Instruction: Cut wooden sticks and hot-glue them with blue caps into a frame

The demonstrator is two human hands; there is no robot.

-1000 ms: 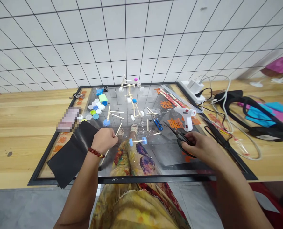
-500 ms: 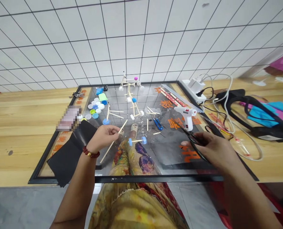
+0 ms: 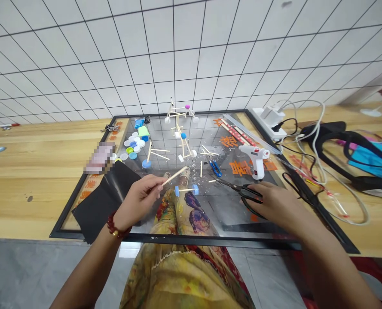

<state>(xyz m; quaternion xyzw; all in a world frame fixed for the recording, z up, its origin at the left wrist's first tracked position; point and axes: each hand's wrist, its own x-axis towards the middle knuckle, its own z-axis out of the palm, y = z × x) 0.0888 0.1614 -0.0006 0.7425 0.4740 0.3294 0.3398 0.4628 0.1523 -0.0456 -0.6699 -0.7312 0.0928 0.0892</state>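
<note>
One wooden stick point(image 3: 177, 174) near centre, black scissors point(image 3: 237, 187) at right.
Left hand point(image 3: 141, 199) pinches the stick's near part, probably to leave its far end free; right hand point(image 3: 273, 202) grips the scissors' handles.

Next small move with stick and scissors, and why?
Probably bring the scissors in toward the free end of the stick. The left hand pinches the stick with its far end sticking out, the right hand holds the scissors by the handles, blades aimed toward the left hand's side, and a gap separates them.
</note>
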